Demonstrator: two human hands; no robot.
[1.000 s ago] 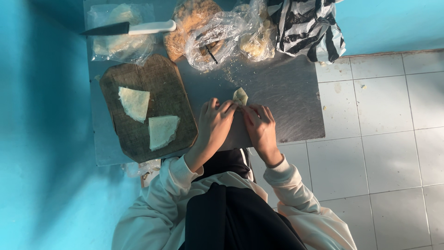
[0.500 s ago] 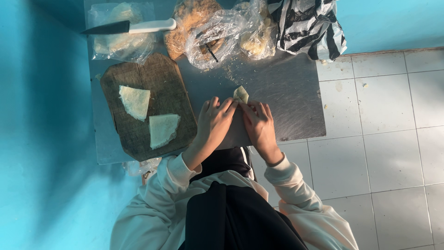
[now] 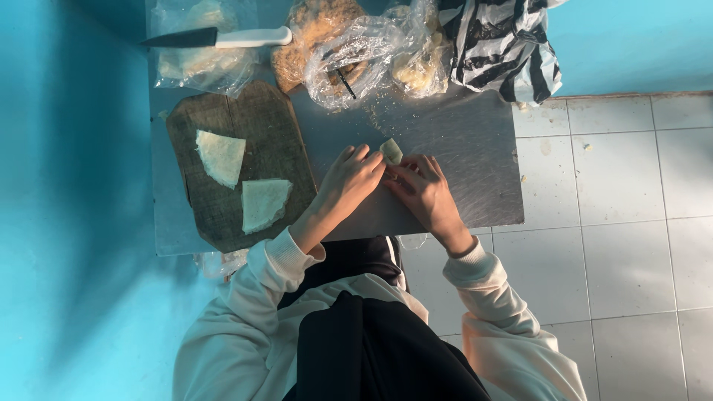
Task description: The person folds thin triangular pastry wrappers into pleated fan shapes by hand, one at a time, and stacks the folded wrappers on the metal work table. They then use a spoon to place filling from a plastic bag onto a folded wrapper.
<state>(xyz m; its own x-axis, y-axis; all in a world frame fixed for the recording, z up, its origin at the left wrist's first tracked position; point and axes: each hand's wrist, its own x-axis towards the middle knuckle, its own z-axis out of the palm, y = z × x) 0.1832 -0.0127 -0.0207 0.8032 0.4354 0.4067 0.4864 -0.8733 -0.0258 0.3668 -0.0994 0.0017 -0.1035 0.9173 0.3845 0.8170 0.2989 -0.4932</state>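
My left hand (image 3: 347,184) and my right hand (image 3: 425,190) meet over a metal table (image 3: 460,156). Between their fingertips they pinch a small pale folded piece of dough (image 3: 391,151). Left of the hands lies a dark wooden cutting board (image 3: 260,134) bearing two pale triangular dough sheets, one at the upper left (image 3: 220,157) and one lower (image 3: 263,203).
A knife with a white handle (image 3: 223,36) rests on a plastic bag at the table's far left. Clear plastic bags of crumbly food (image 3: 349,52) and a black-and-white striped bag (image 3: 501,44) line the far edge. White floor tiles lie to the right, a blue wall to the left.
Both hands stay together on the dough piece; fingers shifted slightly as they work it. The board and bags have not moved.
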